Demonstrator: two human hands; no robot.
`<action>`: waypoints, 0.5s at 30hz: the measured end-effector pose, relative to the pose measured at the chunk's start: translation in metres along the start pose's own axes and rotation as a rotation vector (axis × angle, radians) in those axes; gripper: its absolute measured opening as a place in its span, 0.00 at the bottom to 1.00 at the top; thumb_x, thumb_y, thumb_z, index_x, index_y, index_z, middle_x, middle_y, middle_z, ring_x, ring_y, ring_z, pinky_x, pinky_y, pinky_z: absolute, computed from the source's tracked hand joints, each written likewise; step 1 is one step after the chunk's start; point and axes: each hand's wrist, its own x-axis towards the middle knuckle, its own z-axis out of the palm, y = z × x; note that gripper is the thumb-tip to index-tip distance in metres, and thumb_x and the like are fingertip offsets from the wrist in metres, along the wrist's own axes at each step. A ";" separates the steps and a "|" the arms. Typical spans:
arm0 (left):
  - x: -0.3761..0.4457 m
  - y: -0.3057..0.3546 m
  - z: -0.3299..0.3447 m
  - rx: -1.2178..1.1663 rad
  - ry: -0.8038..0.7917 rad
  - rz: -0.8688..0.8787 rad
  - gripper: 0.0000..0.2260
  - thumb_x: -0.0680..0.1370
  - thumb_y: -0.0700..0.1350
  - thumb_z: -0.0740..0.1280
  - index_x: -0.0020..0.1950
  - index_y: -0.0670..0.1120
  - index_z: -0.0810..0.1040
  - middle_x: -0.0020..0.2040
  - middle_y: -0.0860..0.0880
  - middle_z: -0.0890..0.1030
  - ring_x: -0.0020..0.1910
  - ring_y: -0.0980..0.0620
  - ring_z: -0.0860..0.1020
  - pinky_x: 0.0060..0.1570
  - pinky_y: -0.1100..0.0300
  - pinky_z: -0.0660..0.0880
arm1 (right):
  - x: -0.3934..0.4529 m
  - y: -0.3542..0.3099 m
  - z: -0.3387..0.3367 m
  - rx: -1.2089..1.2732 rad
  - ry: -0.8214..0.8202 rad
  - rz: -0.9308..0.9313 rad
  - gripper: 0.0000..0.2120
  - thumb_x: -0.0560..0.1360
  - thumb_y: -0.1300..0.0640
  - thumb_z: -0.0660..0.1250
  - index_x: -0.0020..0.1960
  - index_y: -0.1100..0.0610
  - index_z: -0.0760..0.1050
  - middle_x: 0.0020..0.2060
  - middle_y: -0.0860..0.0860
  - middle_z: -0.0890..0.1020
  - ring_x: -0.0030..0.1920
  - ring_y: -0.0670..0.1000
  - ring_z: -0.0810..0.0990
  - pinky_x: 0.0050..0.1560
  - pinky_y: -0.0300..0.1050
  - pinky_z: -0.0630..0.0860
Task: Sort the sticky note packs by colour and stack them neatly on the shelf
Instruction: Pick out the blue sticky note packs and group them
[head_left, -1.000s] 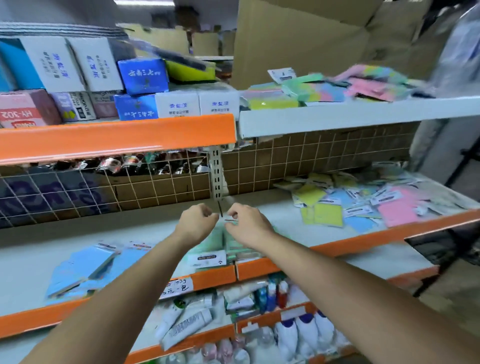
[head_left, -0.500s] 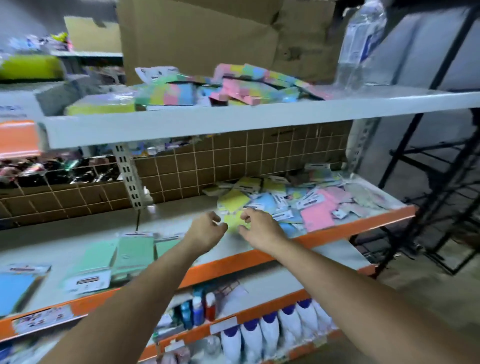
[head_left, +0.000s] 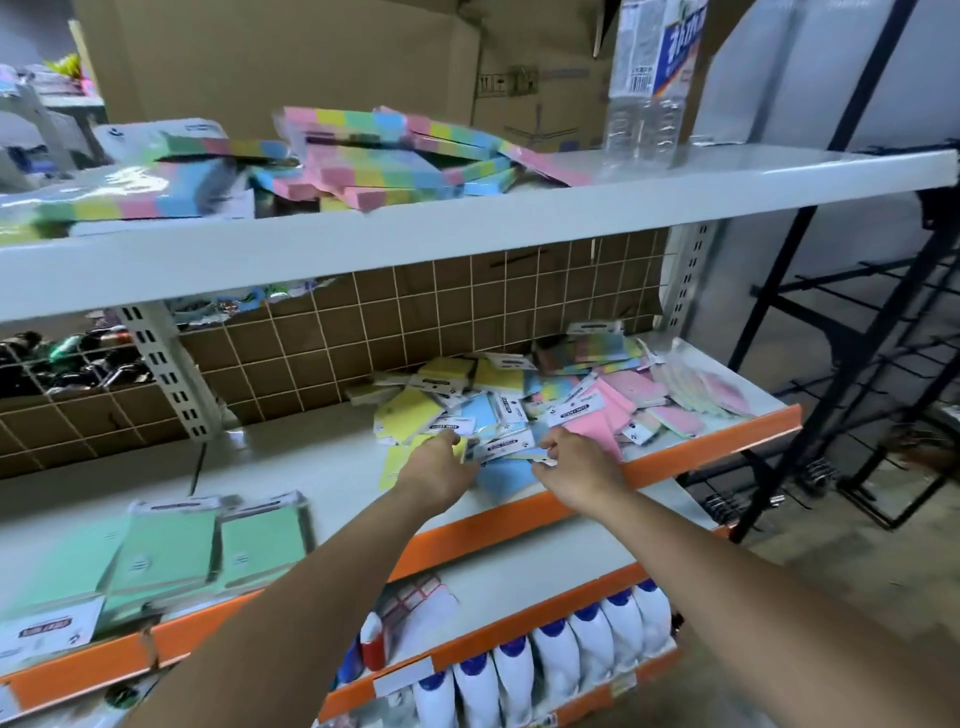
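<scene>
A jumbled pile of sticky note packs (head_left: 524, 400) in yellow, blue, pink and pastel stripes lies on the right half of the middle shelf (head_left: 311, 457). My left hand (head_left: 441, 470) reaches into the pile's front edge beside a yellow pack (head_left: 408, 415); its fingertips are hidden. My right hand (head_left: 574, 467) pinches the near edge of a blue pack (head_left: 506, 480) with a white header card. A pink pack (head_left: 597, 428) lies just behind that hand. Several green packs (head_left: 171, 545) are grouped at the shelf's left front.
The upper shelf (head_left: 467, 228) carries multicolour note blocks (head_left: 384, 166) and a clear water bottle (head_left: 649, 83). White bottles with blue caps (head_left: 550, 660) line the bottom shelf. A black metal rack (head_left: 841, 405) stands to the right. Bare shelf lies between the green packs and the pile.
My view has swung right from the green packs. Both hands have moved right along the shelf and now reach into the mixed pile.
</scene>
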 end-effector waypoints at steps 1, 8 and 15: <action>0.006 0.001 0.002 0.034 0.007 0.016 0.23 0.78 0.48 0.64 0.72 0.44 0.66 0.65 0.44 0.75 0.51 0.45 0.77 0.48 0.56 0.75 | 0.004 0.002 0.000 -0.004 -0.004 0.010 0.19 0.77 0.52 0.64 0.67 0.53 0.70 0.63 0.52 0.77 0.64 0.54 0.73 0.59 0.44 0.73; 0.057 0.013 0.006 0.117 0.022 0.078 0.21 0.74 0.47 0.66 0.66 0.44 0.71 0.62 0.42 0.76 0.60 0.41 0.75 0.55 0.52 0.75 | 0.045 -0.001 0.004 0.025 -0.025 0.070 0.20 0.77 0.51 0.66 0.66 0.56 0.72 0.63 0.53 0.78 0.63 0.54 0.76 0.61 0.43 0.73; 0.097 0.011 0.015 0.438 -0.033 0.176 0.24 0.76 0.46 0.64 0.72 0.47 0.65 0.69 0.45 0.69 0.67 0.44 0.69 0.63 0.51 0.68 | 0.087 -0.014 0.017 0.040 -0.020 0.149 0.14 0.75 0.46 0.65 0.38 0.55 0.69 0.40 0.55 0.78 0.49 0.59 0.81 0.44 0.45 0.73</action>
